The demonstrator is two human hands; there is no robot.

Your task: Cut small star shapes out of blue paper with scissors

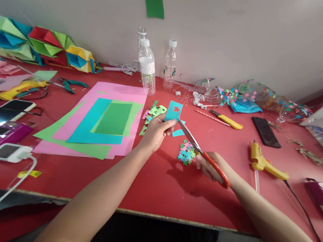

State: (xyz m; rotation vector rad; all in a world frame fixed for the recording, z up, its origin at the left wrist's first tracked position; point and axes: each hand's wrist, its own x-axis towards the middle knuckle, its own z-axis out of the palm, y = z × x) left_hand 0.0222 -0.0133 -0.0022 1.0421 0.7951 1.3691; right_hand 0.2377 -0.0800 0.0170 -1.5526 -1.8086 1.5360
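Observation:
My left hand (pixel 157 131) pinches a small teal paper piece (pixel 174 112) with a star-shaped hole, holding it above the red table (pixel 155 181). My right hand (pixel 212 168) grips orange-handled scissors (pixel 201 152), whose blades reach up to the lower right edge of the teal piece. A pile of small cut-out stars (pixel 186 152) in teal, pink and green lies on the table just below the scissors. Light green paper scraps (pixel 154 112) lie behind my left hand.
Stacked pink, green and teal sheets (pixel 98 120) lie at left. Two plastic bottles (pixel 147 67) stand by the wall. A yellow glue gun (pixel 264 163), black phone (pixel 266 132), yellow utility knife (pixel 226 119), folded paper shapes (pixel 40 44) and devices with a cable at far left surround the area.

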